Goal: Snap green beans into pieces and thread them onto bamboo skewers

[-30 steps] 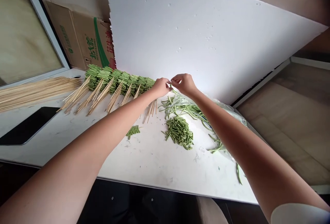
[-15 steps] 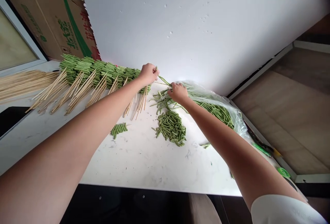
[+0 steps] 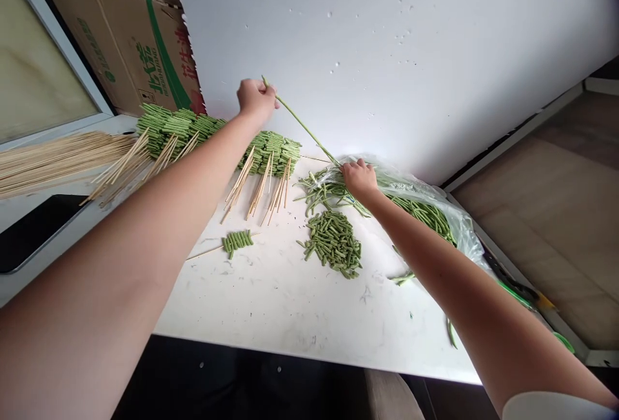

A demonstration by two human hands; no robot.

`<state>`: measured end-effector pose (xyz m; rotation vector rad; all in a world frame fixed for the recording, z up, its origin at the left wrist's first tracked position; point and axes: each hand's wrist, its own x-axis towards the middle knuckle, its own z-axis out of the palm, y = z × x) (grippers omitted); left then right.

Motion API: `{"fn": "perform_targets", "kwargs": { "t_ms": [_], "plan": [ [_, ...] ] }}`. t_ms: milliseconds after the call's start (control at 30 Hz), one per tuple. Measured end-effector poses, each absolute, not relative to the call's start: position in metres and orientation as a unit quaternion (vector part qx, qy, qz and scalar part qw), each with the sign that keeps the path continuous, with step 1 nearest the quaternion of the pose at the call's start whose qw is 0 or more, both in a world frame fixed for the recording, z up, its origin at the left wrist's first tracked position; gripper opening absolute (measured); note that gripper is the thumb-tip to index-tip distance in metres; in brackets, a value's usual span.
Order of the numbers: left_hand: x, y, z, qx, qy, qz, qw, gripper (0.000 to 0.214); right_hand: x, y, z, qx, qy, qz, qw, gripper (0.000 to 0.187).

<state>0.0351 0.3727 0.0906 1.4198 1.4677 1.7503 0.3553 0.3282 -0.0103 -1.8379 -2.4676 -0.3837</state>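
At upper centre, the left hand [image 3: 256, 100] pinches the top of a long green bean [image 3: 302, 126], which slants down to the right hand [image 3: 360, 180]. That hand rests on loose beans [image 3: 329, 191] at the mouth of a clear plastic bag [image 3: 425, 194]. Below lie a heap of cut bean pieces [image 3: 333, 242] and, left of it, one short skewered row [image 3: 236, 242]. Cut beans threaded on bamboo skewers [image 3: 271, 152] line the back of the white table [image 3: 290, 317], with a bundle of bare skewers [image 3: 58, 162] at left. A black phone [image 3: 33, 233] lies lower left, a cardboard box [image 3: 130, 52] sits upper left, and a white foam board [image 3: 387, 52] rises behind.
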Motion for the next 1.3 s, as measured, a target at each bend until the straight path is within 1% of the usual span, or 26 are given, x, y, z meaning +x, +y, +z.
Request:
{"fn": "perform_targets", "kwargs": {
  "t_ms": [33,100,167,300,367,467,533,600,633,667,700,767,800,833,933,1000,1067,1133,1200,1233,1267,1300],
  "plan": [
    [0.026,0.369,0.101,0.515,0.530,0.637,0.221,0.034,0.355,0.328,-0.010,-0.593,-0.795,-0.123,0.023,0.051],
    [0.006,0.362,0.124,0.501,0.526,0.659,0.194,0.025,0.355,0.328,-0.010,-0.597,-0.793,-0.118,0.028,0.050],
    [-0.017,0.353,0.147,0.503,0.511,0.675,0.173,0.022,0.356,0.328,-0.009,-0.608,-0.787,-0.104,0.032,0.048],
    [-0.063,0.329,0.194,0.485,0.475,0.723,0.129,0.027,0.356,0.330,-0.006,-0.637,-0.767,-0.057,0.053,0.041],
    [-0.081,0.311,0.216,0.494,0.449,0.734,0.127,0.029,0.353,0.329,-0.001,-0.646,-0.759,-0.042,0.070,0.040],
    [-0.092,0.281,0.242,0.508,0.422,0.736,0.147,0.029,0.334,0.322,0.016,-0.639,-0.761,-0.031,0.109,0.050],
    [-0.089,0.261,0.255,0.513,0.407,0.740,0.151,0.029,0.311,0.313,0.032,-0.595,-0.785,0.005,0.171,0.059],
    [-0.082,0.244,0.266,0.516,0.395,0.746,0.143,0.028,0.281,0.302,0.049,-0.507,-0.817,0.085,0.261,0.066],
    [-0.079,0.236,0.270,0.526,0.386,0.746,0.136,0.027,0.265,0.296,0.057,-0.469,-0.829,0.111,0.283,0.075],
    [-0.077,0.229,0.275,0.528,0.382,0.748,0.125,0.027,0.250,0.289,0.064,-0.446,-0.840,0.124,0.284,0.086],
    [-0.076,0.222,0.280,0.530,0.380,0.749,0.115,0.026,0.235,0.282,0.069,-0.431,-0.851,0.135,0.268,0.086],
    [-0.079,0.207,0.291,0.525,0.379,0.755,0.101,0.026,0.211,0.266,0.077,-0.412,-0.873,0.149,0.214,0.061],
    [-0.084,0.200,0.296,0.520,0.377,0.760,0.097,0.025,0.201,0.257,0.080,-0.407,-0.879,0.146,0.199,0.052],
    [-0.090,0.193,0.302,0.513,0.374,0.767,0.095,0.024,0.192,0.247,0.081,-0.403,-0.882,0.145,0.196,0.051],
    [-0.110,0.175,0.319,0.498,0.364,0.782,0.088,0.022,0.170,0.214,0.083,-0.377,-0.876,0.173,0.244,0.067],
    [-0.120,0.166,0.328,0.507,0.354,0.781,0.086,0.021,0.155,0.189,0.085,-0.333,-0.873,0.231,0.271,0.077],
    [-0.124,0.158,0.334,0.522,0.349,0.774,0.081,0.021,0.138,0.164,0.086,-0.278,-0.864,0.319,0.273,0.085],
    [-0.124,0.150,0.337,0.520,0.360,0.772,0.063,0.022,0.122,0.139,0.086,-0.231,-0.830,0.449,0.237,0.089],
    [-0.124,0.141,0.336,0.513,0.375,0.771,0.043,0.024,0.111,0.114,0.082,-0.182,-0.772,0.583,0.173,0.100],
    [-0.125,0.136,0.334,0.513,0.381,0.768,0.036,0.024,0.108,0.102,0.080,-0.165,-0.744,0.629,0.156,0.104],
    [-0.127,0.132,0.332,0.516,0.386,0.764,0.034,0.024,0.106,0.091,0.076,-0.158,-0.722,0.655,0.157,0.104],
    [-0.129,0.128,0.330,0.519,0.391,0.759,0.036,0.023,0.105,0.080,0.071,-0.163,-0.708,0.663,0.179,0.102]
  ]
}}
